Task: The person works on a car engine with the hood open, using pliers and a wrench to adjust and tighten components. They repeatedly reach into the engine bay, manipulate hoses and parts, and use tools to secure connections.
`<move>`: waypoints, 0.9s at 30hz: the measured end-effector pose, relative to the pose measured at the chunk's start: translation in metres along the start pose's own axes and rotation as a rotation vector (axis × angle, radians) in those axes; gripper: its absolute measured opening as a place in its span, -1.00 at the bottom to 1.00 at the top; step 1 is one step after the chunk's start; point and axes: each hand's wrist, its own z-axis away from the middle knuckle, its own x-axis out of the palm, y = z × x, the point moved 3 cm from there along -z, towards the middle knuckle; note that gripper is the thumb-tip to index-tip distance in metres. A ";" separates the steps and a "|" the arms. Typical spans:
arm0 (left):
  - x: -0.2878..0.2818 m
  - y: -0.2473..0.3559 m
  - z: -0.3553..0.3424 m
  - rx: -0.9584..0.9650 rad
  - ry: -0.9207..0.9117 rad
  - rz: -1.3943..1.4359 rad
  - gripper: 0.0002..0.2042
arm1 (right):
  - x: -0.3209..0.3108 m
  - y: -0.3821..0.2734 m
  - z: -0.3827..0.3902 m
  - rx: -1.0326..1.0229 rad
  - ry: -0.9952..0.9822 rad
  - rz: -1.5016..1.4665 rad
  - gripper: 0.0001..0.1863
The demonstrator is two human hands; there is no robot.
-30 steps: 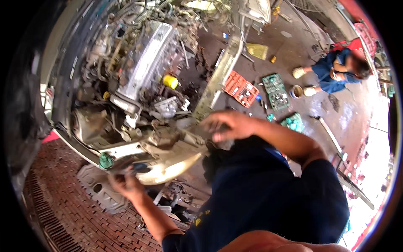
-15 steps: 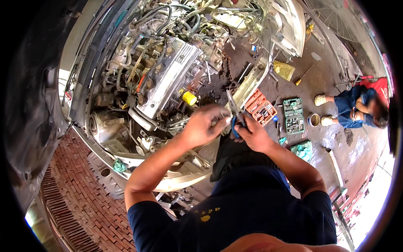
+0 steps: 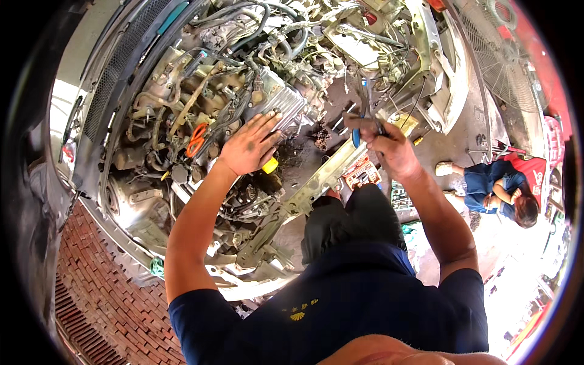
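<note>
At the far left, a brick floor (image 3: pixel 109 286) lies beside the car, with a slotted drain grate (image 3: pixel 82 322) along its outer edge. Above it, a dark mesh cowl panel (image 3: pixel 125 73) borders the open engine bay, and a green cloth (image 3: pixel 157 266) sits at the near rim of the bodywork. Among the hoses lies a tool with orange loop handles (image 3: pixel 195 141), just left of the left hand (image 3: pixel 248 146).

That hand rests palm down on the engine, its fingers stretched over the near end of the silver valve cover (image 3: pixel 283 104); its grip is flat and a little spread, closed on nothing. A yellow cylinder (image 3: pixel 271 165) shows just beside the fingers, on their right. Next, a pale metal crossmember (image 3: pixel 328 175) runs diagonally along the front of the bay.

Above that bar, the blue-handled pliers (image 3: pixel 356 137) are in the right hand (image 3: pixel 390 146), well apart from the left one. The right grip is clamped around the handles: one blue handle shows at the left edge of the fist, and the metal end seems to point away from the person, though blur makes its outline hard to read.

Below and beyond the right hand, an orange tool case (image 3: pixel 363 172) and a green tool case (image 3: pixel 400 198) lie open on the floor, partly covered by the person's leg and forearm. Farther right, another person (image 3: pixel 496 185) in dark blue sits near a large wire-caged fan (image 3: pixel 508 58).
</note>
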 end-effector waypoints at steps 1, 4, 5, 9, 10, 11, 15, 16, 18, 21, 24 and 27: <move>0.003 -0.002 -0.003 -0.004 0.013 0.021 -0.59 | -0.004 -0.008 -0.006 0.019 0.003 -0.014 -0.64; 0.002 -0.005 -0.001 0.007 0.026 0.010 -0.60 | -0.016 -0.023 -0.031 0.121 0.004 -0.308 -0.56; 0.003 -0.006 0.000 0.010 0.029 0.017 -0.60 | -0.021 -0.034 -0.039 0.113 -0.032 -0.276 -0.51; 0.002 -0.005 0.005 -0.002 0.028 0.011 -0.60 | -0.019 -0.108 -0.070 -0.129 -0.095 0.421 -0.56; 0.001 -0.009 0.004 -0.003 0.037 -0.002 -0.60 | -0.017 -0.122 -0.081 -0.005 -0.120 0.408 -0.57; 0.001 -0.010 0.008 -0.014 0.036 0.038 -0.61 | -0.010 -0.137 -0.090 0.036 -0.101 0.611 -0.59; 0.001 -0.012 0.005 -0.029 0.056 0.029 -0.66 | -0.016 -0.110 -0.140 -0.165 -0.072 1.297 -0.66; 0.001 -0.012 0.004 -0.037 0.058 0.027 -0.66 | -0.009 -0.112 -0.147 -0.318 -0.023 1.473 -0.67; 0.000 -0.012 0.002 -0.020 0.047 0.034 -0.66 | 0.003 -0.109 -0.172 -0.093 -0.118 1.588 -0.68; 0.002 -0.011 -0.002 -0.023 0.061 0.053 -0.68 | 0.000 -0.079 -0.220 0.077 -0.232 1.811 -0.73; -0.002 -0.013 0.001 -0.056 0.021 0.057 -0.69 | 0.025 -0.072 -0.250 0.065 -0.274 1.852 -0.78; -0.004 -0.015 0.000 -0.045 0.002 0.086 -0.66 | 0.033 -0.061 -0.274 0.068 -0.313 1.857 -0.77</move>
